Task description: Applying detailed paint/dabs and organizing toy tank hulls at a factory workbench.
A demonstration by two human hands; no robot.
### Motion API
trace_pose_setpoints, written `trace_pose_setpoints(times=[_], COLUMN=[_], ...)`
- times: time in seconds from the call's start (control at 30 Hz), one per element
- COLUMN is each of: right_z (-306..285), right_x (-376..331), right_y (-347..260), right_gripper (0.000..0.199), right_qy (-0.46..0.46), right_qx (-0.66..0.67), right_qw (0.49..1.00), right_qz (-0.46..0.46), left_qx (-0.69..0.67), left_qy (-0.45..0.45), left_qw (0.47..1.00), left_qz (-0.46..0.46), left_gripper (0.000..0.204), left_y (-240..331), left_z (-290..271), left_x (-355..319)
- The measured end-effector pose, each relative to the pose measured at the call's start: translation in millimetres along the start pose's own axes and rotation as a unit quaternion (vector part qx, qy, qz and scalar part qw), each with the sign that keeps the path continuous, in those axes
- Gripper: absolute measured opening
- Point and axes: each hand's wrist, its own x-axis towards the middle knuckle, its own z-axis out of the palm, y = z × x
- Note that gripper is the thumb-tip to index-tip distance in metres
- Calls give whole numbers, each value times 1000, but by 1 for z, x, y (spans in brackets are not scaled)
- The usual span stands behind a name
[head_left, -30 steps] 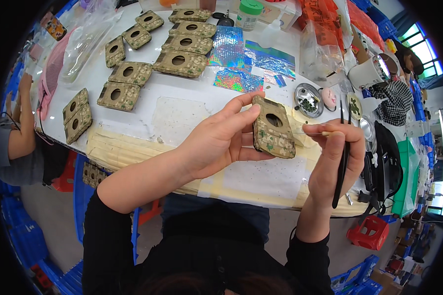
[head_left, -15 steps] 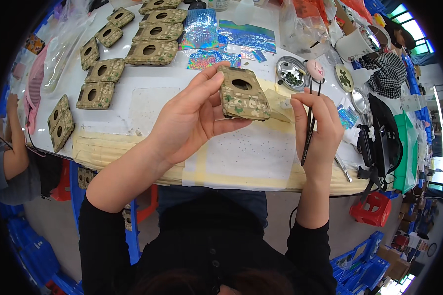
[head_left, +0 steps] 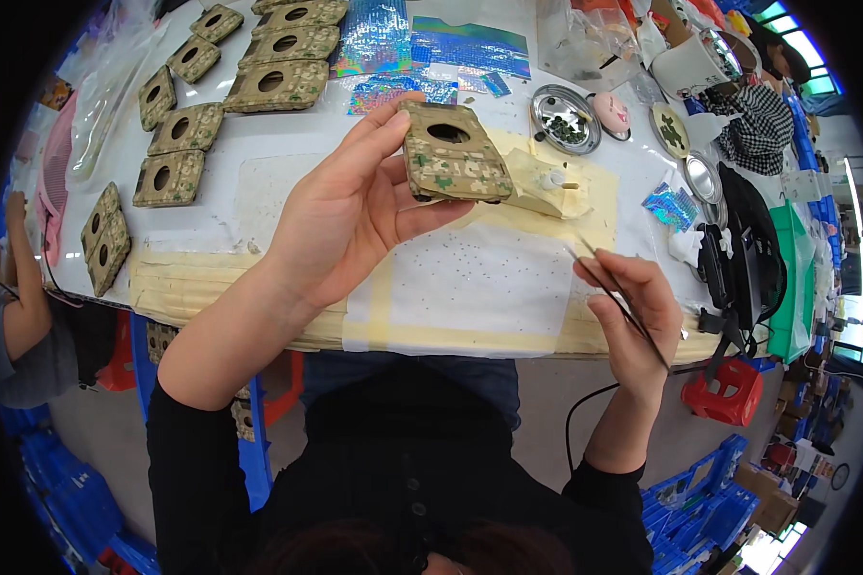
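Note:
My left hand (head_left: 331,225) grips a camouflage-painted model tank hull (head_left: 460,165) by its sides, raised above the table with its round opening showing. Black tweezers (head_left: 653,350) are in my right hand (head_left: 640,321), low by the table's front edge. Their two tips point up and left and are apart, with nothing visible between them. Beyond those tips, a small white bottle (head_left: 552,179) sits in a tan taped block (head_left: 534,198). White paper (head_left: 470,297), sprinkled with tiny dark specks, lies below the hull.
Several similar camouflage hulls (head_left: 170,178) stand at left. Shiny holographic sheets (head_left: 470,48) lie at the back. To the right are a metal dish (head_left: 548,100) holding dark green bits, a pink rounded object (head_left: 609,113) and a black bag (head_left: 753,240). Another person's arm (head_left: 27,273) shows far left.
My right hand has moved down and right with the tweezers, away from the small white bottle. My left hand still holds the hull, now slightly farther left and up in view.

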Motion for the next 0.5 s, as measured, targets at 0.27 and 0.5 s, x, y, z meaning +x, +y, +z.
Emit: trace_pose_setpoints(times=[0.27,0.5], right_z=[22,28], right_x=[2,0], right_y=[10,19], right_gripper=[13,12], right_qy=[-23,-36], right_qx=[60,1], right_qw=[998,999], right_qz=[13,-1], left_qx=[-10,-13], left_qy=[2,3], left_qw=[1000,1000], left_qz=[-4,0], left_gripper=[44,45], left_y=[-1,-2], left_z=[-3,-1], left_x=[2,2])
